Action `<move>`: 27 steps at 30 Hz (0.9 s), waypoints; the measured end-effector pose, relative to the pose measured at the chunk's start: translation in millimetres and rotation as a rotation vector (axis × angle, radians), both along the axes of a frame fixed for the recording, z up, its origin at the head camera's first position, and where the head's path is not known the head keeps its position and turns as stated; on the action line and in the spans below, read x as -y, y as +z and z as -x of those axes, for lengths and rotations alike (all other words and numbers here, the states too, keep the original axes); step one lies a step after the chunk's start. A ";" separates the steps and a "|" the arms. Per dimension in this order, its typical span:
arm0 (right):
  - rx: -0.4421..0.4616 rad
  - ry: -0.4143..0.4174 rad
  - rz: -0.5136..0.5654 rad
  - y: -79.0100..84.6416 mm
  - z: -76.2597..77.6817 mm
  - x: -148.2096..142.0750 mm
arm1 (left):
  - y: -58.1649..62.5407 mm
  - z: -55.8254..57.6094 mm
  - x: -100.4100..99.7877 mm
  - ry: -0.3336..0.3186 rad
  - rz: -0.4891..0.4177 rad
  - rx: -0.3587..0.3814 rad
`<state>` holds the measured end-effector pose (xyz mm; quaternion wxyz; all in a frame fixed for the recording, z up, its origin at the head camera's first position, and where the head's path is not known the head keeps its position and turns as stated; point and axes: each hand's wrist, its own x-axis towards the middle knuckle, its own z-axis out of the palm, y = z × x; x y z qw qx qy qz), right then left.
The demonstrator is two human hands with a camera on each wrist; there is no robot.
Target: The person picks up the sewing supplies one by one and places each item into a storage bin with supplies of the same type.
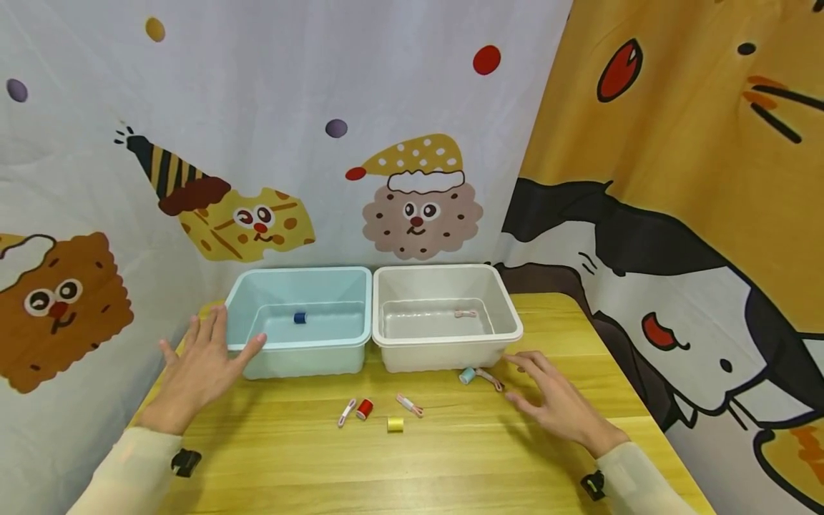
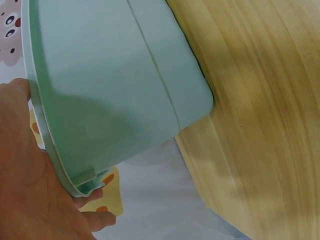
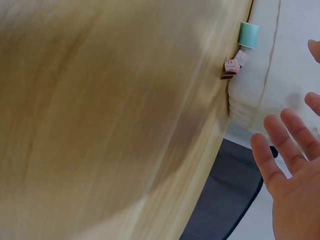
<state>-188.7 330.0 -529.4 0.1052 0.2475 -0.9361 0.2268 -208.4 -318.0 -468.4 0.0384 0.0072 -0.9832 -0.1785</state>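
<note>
My left hand (image 1: 204, 363) is at the left front corner of the light blue bin (image 1: 302, 360), thumb by the front rim, other fingers spread along the side. In the left wrist view the hand (image 2: 35, 175) touches the bin's rim. A dark blue thread spool (image 1: 300, 318) lies inside this bin. My right hand (image 1: 558, 402) hovers, fingers apart and holding nothing, right of a light blue thread spool (image 1: 467, 375) and a folded pink strip (image 1: 491, 380). In the right wrist view the spool (image 3: 248, 35) and strip (image 3: 231, 68) lie against the white bin (image 3: 272, 80).
The white bin holds another small pink strip (image 1: 465, 313). On the wooden table (image 1: 290, 465) in front lie a red spool (image 1: 365, 409), a yellow spool (image 1: 395, 425) and two folded strips, one left (image 1: 347, 413) and one right (image 1: 410, 405). A printed curtain (image 1: 270, 107) hangs behind.
</note>
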 end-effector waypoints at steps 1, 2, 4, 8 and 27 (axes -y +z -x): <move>0.009 0.001 -0.001 -0.9 0.3 -0.1 | -0.8 0.4 -0.2 -0.003 -0.001 0.001; 0.017 0.003 -0.001 -1.8 0.5 0.0 | -1.5 0.8 -0.4 -0.005 -0.002 0.001; 0.033 0.007 -0.001 -3.2 1.4 0.5 | -2.6 1.3 -0.7 -0.008 -0.002 -0.001; 0.061 0.019 0.007 -4.3 5.1 2.7 | -2.2 1.5 -1.0 -0.006 -0.003 -0.003; 0.122 0.043 0.046 -13.3 20.5 4.8 | -1.3 3.5 1.3 -0.003 0.003 0.006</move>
